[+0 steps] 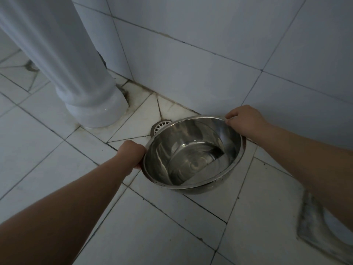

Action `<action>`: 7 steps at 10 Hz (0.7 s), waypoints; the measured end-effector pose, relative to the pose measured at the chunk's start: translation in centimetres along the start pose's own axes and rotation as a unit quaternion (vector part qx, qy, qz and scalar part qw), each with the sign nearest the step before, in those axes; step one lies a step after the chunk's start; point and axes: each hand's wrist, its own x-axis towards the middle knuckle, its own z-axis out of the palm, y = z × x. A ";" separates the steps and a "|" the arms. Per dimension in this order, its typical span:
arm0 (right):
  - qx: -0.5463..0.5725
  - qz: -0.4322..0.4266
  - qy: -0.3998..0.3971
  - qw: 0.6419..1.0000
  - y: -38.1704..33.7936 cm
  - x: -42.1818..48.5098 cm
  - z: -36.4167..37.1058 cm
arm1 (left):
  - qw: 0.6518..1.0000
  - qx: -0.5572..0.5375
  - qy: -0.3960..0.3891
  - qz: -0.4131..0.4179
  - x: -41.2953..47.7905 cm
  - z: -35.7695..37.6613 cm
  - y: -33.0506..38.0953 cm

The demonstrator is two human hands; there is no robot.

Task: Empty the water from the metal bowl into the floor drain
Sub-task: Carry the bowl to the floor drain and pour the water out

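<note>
A shiny metal bowl (193,152) hangs low over the white floor tiles, held by both hands at its rim. Clear water lies in its bottom, pooled toward the near side. My left hand (132,153) grips the rim on the left. My right hand (245,121) grips the far right rim. Just beyond the bowl's far left edge is the round white floor drain (161,125), partly hidden behind the bowl. The bowl's rim sits close over the drain.
A white ceramic pedestal (80,73) stands on the floor to the left of the drain. A tiled wall (229,54) rises right behind the drain and bowl. Stained grout lines run around the drain.
</note>
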 end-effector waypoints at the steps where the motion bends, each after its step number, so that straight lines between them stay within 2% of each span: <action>1: 0.002 0.002 -0.001 1.000 0.0 0.0 0.0 | 0.988 -0.143 0.012 -0.059 -0.2 0.2 0.1; 2: 0.002 0.003 -0.003 1.000 -0.1 -0.1 -0.1 | 0.974 -0.210 0.025 -0.080 -0.3 0.3 0.0; 5: -0.008 -0.005 -0.001 1.000 -0.2 -0.2 -0.2 | 0.936 -0.333 -0.002 -0.117 0.0 0.4 -0.1; 6: -0.013 -0.008 0.000 1.000 -0.3 -0.1 -0.2 | 0.859 -0.488 0.013 -0.153 -0.3 0.2 -0.1; 7: -0.012 -0.004 -0.001 1.000 -0.2 0.0 -0.1 | 0.858 -0.491 0.000 -0.150 -0.2 0.1 -0.1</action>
